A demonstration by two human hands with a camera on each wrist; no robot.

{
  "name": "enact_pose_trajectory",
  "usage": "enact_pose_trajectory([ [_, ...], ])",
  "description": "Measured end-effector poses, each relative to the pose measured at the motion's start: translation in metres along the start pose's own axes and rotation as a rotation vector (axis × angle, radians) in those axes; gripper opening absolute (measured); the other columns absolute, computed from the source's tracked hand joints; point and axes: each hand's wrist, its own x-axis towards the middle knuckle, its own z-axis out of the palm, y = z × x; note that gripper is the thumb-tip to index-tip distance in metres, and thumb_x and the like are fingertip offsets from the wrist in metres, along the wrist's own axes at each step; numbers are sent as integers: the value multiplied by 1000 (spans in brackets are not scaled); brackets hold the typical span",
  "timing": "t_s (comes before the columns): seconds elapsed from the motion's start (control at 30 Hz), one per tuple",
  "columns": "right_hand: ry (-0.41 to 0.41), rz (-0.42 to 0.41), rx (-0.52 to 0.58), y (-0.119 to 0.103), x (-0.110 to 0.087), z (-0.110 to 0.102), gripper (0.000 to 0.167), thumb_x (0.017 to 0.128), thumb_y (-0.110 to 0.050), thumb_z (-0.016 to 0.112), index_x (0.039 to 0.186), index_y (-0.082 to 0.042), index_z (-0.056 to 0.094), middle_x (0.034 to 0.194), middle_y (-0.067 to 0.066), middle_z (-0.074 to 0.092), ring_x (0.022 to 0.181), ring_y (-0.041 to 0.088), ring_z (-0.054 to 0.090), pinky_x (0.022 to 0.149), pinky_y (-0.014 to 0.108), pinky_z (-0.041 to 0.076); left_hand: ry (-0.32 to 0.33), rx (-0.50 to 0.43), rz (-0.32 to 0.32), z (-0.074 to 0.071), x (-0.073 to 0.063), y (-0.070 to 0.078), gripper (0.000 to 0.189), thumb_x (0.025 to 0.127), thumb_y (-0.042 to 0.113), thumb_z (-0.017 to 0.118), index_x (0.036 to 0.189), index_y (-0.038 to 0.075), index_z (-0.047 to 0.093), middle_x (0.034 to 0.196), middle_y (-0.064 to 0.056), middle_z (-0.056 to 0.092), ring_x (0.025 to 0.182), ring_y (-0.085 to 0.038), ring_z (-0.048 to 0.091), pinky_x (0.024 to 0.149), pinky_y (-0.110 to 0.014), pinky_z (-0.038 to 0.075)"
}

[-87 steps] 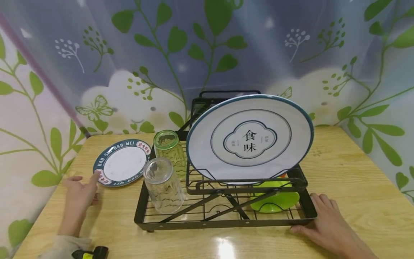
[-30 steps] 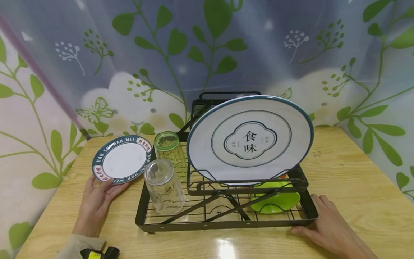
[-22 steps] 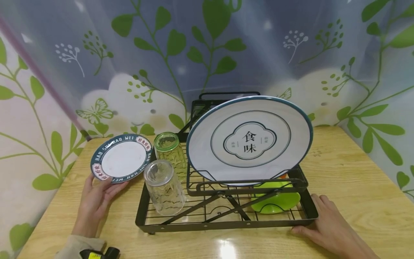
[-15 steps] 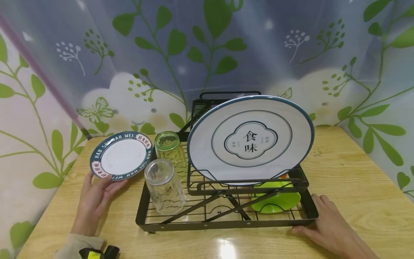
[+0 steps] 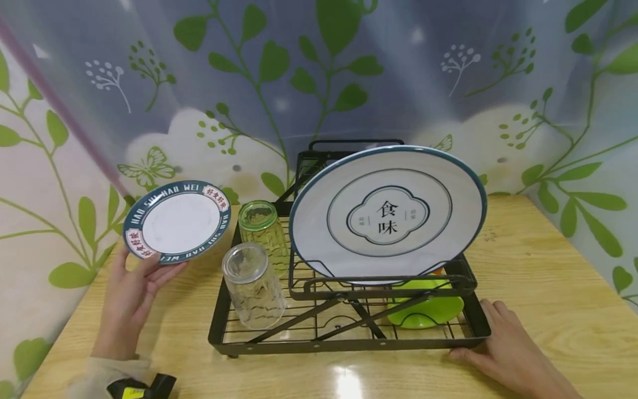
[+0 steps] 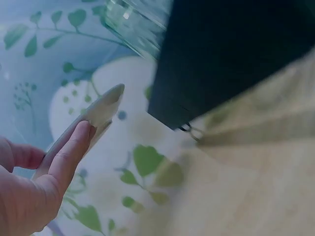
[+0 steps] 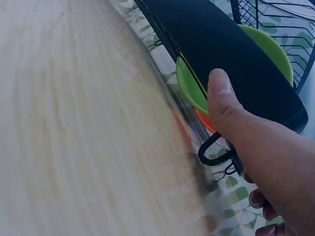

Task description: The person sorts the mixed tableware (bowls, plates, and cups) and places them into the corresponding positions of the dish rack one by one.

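Observation:
My left hand (image 5: 127, 305) pinches a small plate (image 5: 179, 221), white with a lettered blue-green rim, by its near left edge. Thumb on top and fingers beneath, it holds the plate tilted above the table, left of the dish rack (image 5: 319, 347). The left wrist view shows this plate (image 6: 106, 105) nearly edge-on. At the rack's front right corner, my right hand (image 5: 508, 343) grips the black frame. In the right wrist view the thumb lies against the dark side panel (image 7: 251, 73), the other fingers partly hidden beyond it. A large white plate (image 5: 384, 221) leans upright in the rack's upper tier.
A clear glass (image 5: 256, 293) and a green glass (image 5: 263, 235) stand upside down at the rack's left end. Under the upper tier sits a lime-green bowl (image 5: 423, 310), with an orange piece (image 7: 204, 120) beside it. Patterned cloth (image 5: 349, 105) hangs behind the wooden table (image 5: 279, 377).
My left hand has reached under the small plate's rim, taken hold and raised it off the table, up and slightly left. My right hand has stayed at the rack's corner.

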Motion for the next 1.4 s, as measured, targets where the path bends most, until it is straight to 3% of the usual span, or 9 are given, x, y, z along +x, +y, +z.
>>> enact_pose_trajectory([
  [0.17, -2, -1, -1, 0, 0, 1, 54, 62, -56, 83, 92, -20, 56, 94, -1, 52, 84, 19, 44, 70, 39, 37, -50, 30, 106, 18, 1, 12, 70, 96, -14, 43, 152, 17, 14, 117, -15, 56, 88, -36, 69, 74, -45, 54],
  [0.3, 1, -1, -4, 0, 0, 1, 54, 62, -56, 83, 92, -20, 56, 95, 0, 52, 84, 19, 44, 69, 39, 37, -84, 70, 151, 34, 0, 18, 69, 95, -15, 43, 152, 14, 16, 124, -16, 51, 89, -37, 69, 74, -46, 54],
  [0.6, -10, 13, -8, -1, -1, 0, 55, 63, -56, 82, 95, -19, 56, 95, -1, 52, 83, 18, 43, 68, 38, 37, -82, 192, 247, 65, -15, 21, 69, 95, -13, 46, 152, 18, 21, 129, -16, 53, 90, -35, 69, 73, -45, 54],
  [0.8, -22, 38, -4, -1, -1, 1, 56, 64, -57, 82, 93, -18, 53, 94, -1, 51, 84, 18, 41, 70, 39, 36, -136, 167, 322, 83, -23, 22, 67, 95, -15, 41, 151, 20, 27, 146, -26, 34, 96, -37, 66, 73, -47, 52],
  [0.93, -19, 42, -5, -1, 0, 1, 56, 64, -58, 81, 92, -18, 52, 94, -1, 51, 85, 18, 41, 71, 38, 35, -150, 144, 358, 93, -26, 24, 69, 95, -18, 39, 151, 20, 29, 149, -26, 29, 97, -40, 65, 73, -49, 50],
  [1.1, -6, 18, -19, -1, 1, 1, 54, 63, -59, 80, 89, -20, 52, 91, -3, 49, 83, 18, 42, 70, 37, 34, -144, 129, 403, 102, -30, 26, 68, 94, -20, 38, 150, 17, 32, 148, -26, 30, 97, -40, 65, 71, -50, 49],
  [1.4, 7, 5, -22, 0, 0, 1, 52, 63, -58, 81, 85, -22, 50, 88, -5, 46, 81, 17, 41, 67, 36, 33, -136, 131, 430, 112, -36, 23, 62, 95, -17, 40, 148, 13, 34, 143, -30, 37, 98, -41, 65, 71, -50, 49],
])
